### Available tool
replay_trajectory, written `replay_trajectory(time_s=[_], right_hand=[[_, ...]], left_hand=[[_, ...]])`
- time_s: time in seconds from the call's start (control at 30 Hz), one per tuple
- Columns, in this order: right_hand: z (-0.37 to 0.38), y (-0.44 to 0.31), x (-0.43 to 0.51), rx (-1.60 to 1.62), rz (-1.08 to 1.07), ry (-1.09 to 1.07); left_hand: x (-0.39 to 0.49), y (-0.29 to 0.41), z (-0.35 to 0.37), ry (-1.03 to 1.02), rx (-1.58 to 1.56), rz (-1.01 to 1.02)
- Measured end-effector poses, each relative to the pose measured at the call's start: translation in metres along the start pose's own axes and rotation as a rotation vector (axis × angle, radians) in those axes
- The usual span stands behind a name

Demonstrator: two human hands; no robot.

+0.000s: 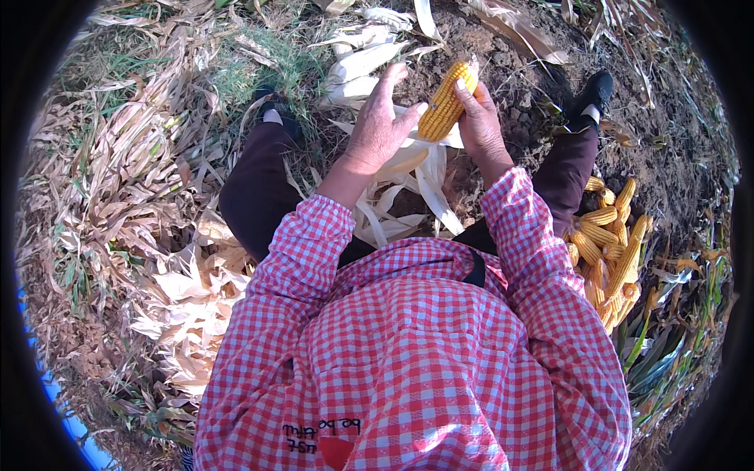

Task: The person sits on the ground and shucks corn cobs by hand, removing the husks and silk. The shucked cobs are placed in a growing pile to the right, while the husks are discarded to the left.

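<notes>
A husked yellow ear of corn (443,109) is held in my right hand (482,126), tilted, with the thumb pressed on its kernels near the pale, silky end. My left hand (377,126) is raised just left of the ear, its fingers apart and nothing in it. Pale loose husks (433,182) lie on the ground beneath both hands. More whitish husks (359,73) sit beyond my left hand.
A heap of husked corn ears (607,247) lies beside my right leg (562,171). Pale husks (194,312) are piled at my left, near dry corn stalks and leaves (129,176). Bare soil (518,88) shows ahead. A blue edge (76,430) appears at lower left.
</notes>
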State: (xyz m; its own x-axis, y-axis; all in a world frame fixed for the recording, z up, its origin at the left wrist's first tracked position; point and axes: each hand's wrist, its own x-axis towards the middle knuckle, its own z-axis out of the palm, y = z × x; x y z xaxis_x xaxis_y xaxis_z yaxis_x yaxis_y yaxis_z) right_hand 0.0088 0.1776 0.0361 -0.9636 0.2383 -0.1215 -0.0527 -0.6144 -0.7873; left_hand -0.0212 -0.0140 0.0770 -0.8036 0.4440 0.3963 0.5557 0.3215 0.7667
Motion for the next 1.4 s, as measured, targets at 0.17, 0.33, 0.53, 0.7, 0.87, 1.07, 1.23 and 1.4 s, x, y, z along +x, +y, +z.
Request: replay_trajectory(time_s=[0.17,0.33,0.53,0.7,0.87,1.07,1.23,1.4], right_hand=[[0.031,-0.018,-0.002,0.264,0.036,-0.111],[0.037,-0.031,-0.001,0.386,0.052,-0.041],[0.057,-0.034,-0.002,-0.342,0.014,-0.111],[0.080,-0.044,-0.034,-1.453,-0.711,-0.632],[0.059,-0.031,-0.069,-1.349,-0.280,-0.503],[-0.095,-0.109,-0.095,-1.657,-0.428,0.270],[-0.247,-0.193,-0.188,-1.890,0.291,0.634],[-0.337,-0.223,-0.329,-2.005,0.867,0.625]], left_hand=[[-0.010,-0.010,0.036,-0.164,-0.800,-0.570],[-0.025,-0.021,0.043,-0.159,-0.727,-0.560],[-0.026,-0.027,0.040,-0.142,-0.355,-0.545],[-0.047,-0.066,0.048,-0.202,-0.027,-0.086],[-0.042,-0.110,0.025,-0.395,-0.015,-0.424],[-0.108,-0.117,-0.011,-0.784,0.892,-0.301],[-0.104,-0.138,0.003,-1.592,0.512,-0.750],[-0.051,-0.118,-0.013,-1.070,0.443,-0.544]])
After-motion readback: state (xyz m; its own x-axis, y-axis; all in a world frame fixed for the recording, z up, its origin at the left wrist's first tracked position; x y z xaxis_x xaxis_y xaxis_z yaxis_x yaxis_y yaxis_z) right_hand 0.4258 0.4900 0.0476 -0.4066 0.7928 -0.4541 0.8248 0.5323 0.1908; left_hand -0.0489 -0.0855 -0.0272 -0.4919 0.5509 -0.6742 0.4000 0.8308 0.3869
